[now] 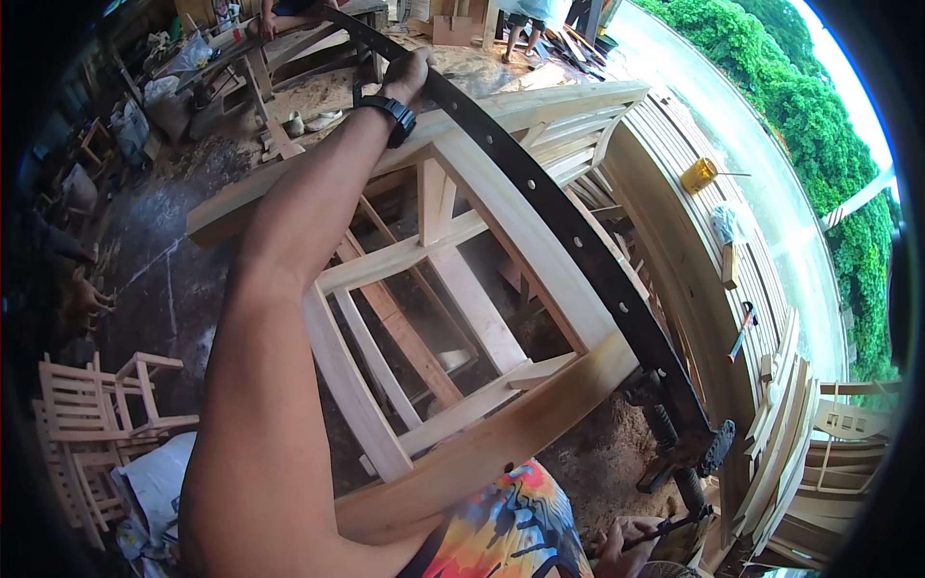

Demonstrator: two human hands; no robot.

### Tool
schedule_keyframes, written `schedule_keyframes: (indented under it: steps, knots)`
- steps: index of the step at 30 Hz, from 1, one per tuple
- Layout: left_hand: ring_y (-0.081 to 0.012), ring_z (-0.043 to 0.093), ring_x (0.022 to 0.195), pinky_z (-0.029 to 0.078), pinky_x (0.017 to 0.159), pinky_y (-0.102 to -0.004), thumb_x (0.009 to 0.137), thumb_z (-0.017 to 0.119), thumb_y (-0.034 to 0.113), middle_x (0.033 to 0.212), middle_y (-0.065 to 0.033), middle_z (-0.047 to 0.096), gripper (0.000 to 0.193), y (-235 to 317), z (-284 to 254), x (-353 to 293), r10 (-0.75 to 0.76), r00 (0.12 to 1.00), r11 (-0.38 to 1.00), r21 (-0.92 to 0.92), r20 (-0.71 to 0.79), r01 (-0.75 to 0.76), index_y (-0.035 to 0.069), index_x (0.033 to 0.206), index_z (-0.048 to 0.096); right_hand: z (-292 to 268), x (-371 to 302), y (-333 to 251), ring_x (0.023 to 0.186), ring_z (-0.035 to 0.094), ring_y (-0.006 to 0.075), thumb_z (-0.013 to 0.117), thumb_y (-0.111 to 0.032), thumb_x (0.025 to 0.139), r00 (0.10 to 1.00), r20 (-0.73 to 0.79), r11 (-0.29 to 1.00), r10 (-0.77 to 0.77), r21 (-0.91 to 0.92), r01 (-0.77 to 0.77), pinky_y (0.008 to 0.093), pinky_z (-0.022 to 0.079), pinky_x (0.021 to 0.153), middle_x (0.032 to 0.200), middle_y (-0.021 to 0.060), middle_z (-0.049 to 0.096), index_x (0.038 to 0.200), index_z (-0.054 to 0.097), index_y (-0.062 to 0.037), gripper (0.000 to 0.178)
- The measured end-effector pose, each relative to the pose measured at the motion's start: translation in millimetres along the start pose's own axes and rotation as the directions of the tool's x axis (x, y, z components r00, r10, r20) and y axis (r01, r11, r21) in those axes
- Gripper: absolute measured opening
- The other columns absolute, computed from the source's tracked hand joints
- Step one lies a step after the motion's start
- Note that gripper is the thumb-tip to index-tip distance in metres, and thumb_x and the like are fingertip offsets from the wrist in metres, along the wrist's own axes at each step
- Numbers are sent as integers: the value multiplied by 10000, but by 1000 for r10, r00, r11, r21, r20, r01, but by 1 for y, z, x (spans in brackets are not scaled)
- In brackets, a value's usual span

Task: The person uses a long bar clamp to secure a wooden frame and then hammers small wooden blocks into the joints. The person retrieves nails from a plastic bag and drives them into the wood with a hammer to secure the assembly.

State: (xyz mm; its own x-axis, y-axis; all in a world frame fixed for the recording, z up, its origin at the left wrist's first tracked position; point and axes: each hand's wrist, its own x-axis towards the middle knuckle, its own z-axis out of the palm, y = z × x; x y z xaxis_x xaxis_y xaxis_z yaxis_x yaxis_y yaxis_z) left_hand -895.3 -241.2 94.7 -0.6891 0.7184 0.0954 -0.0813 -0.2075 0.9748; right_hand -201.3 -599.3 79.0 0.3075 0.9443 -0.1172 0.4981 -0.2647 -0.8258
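Note:
A long dark metal bar clamp (pixel 578 246) with a row of holes runs slantwise over a pale wooden furniture frame (pixel 472 299). At its far end my left hand (pixel 409 77), with a black watch on the wrist, is closed round the clamp. The screw end (pixel 689 482) hangs at the near right, beside the frame's curved near rail (pixel 501 424). Low at the right, my right hand (pixel 626 544) is closed on the thin turning handle (pixel 674 523) of the screw; part of this hand is cut off by the lower edge.
Long boards (pixel 703 279) are stacked at the right, bearing a yellow container (pixel 699 175), a plastic bag (pixel 729 223) and a hammer (pixel 743 330). Slatted wooden chairs (pixel 106 405) stand at the left. Two people (pixel 525 29) are partly visible at the back.

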Motion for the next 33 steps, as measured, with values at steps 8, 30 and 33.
schedule_keyframes:
  steps: [8,30,33]
  knots:
    - [-244,612,621,553,548,-410,805,639,233,736,-81,530,266,-4,20,-2,-20,997,1000,2,69,20,24,929,531,-73,-15,-89,849,603,185,632,-108,935,874,392,958,287,-116,-263,339,516,754,1066,130,629,1438,388,-28,565]
    - [-195,666,653,596,683,-312,831,641,304,758,-62,673,235,9,19,-13,-216,948,976,19,234,217,72,862,617,-31,-80,-60,735,514,184,507,-194,1064,686,-497,706,-531,189,683,308,474,742,1014,154,544,1151,515,-3,211]
    - [-174,615,590,545,585,-334,829,624,279,683,1,589,147,8,3,1,-177,968,984,13,175,178,170,767,548,-28,-69,-42,682,512,205,470,-248,1073,604,-635,764,-482,34,645,392,475,795,936,146,576,1021,566,11,282]
